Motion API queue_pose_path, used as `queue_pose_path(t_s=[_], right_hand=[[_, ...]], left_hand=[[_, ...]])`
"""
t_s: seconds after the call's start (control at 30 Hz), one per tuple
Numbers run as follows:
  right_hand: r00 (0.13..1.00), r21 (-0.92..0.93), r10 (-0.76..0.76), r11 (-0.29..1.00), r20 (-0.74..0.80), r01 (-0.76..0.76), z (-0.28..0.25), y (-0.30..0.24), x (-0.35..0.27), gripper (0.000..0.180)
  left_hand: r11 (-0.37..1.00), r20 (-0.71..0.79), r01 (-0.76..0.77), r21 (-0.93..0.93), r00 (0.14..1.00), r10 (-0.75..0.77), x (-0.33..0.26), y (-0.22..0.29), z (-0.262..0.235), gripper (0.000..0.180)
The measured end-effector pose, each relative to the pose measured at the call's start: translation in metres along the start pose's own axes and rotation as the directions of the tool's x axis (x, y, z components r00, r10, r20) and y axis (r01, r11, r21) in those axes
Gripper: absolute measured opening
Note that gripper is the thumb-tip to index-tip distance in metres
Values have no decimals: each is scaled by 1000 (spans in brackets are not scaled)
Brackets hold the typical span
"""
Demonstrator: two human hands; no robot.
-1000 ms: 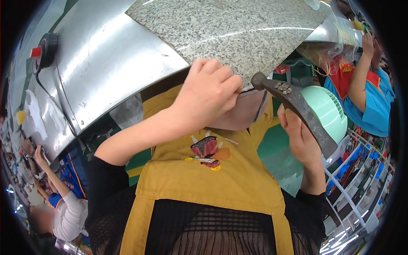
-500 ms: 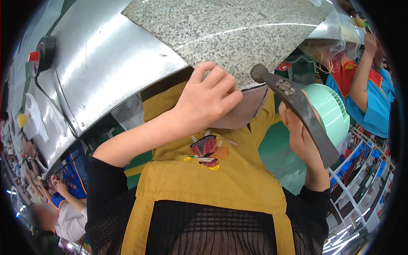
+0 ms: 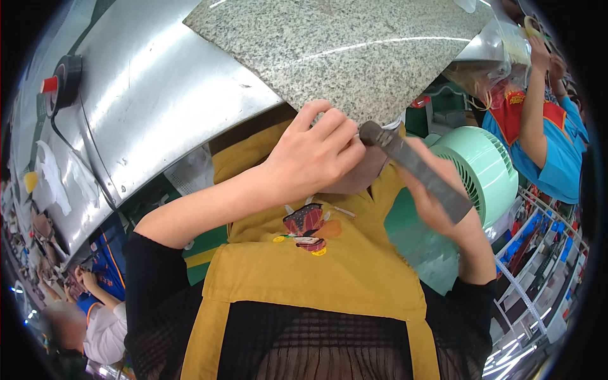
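Pinkish-brown piece [image 3: 358,177] is at the near corner of the speckled stone slab [image 3: 342,66], hanging just above the lap of a mustard apron [image 3: 310,278]. Left hand [image 3: 318,151] is curled over it, but the fingertips are hidden so I honestly can't tell how tight that grip is, or if it's pinching at all. Right hand [image 3: 425,206] is wrapped round a dark metal hammer [image 3: 421,172], fingers closed, round face right by the left knuckles. Mint-green fan [image 3: 497,168] sits behind the hammer, fwiw
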State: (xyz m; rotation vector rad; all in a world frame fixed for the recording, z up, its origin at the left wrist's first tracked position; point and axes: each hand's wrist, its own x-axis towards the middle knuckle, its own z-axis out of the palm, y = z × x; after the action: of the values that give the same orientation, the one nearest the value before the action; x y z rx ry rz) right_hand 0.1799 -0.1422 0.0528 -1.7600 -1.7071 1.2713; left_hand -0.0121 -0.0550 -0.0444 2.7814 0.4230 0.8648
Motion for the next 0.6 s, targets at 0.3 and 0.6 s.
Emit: queue_pose_path(t_s=[0.3, 0.6], right_hand=[[995, -147, -76, 987, -65, 65, 11, 3, 1, 29], [984, -110, -108, 990, -139, 93, 6, -4, 0, 25]], left_hand=[[951, 72, 244, -192, 970, -234, -4, -5, -2, 21], [999, 5, 30, 9, 1000, -31, -6, -3, -5, 27]])
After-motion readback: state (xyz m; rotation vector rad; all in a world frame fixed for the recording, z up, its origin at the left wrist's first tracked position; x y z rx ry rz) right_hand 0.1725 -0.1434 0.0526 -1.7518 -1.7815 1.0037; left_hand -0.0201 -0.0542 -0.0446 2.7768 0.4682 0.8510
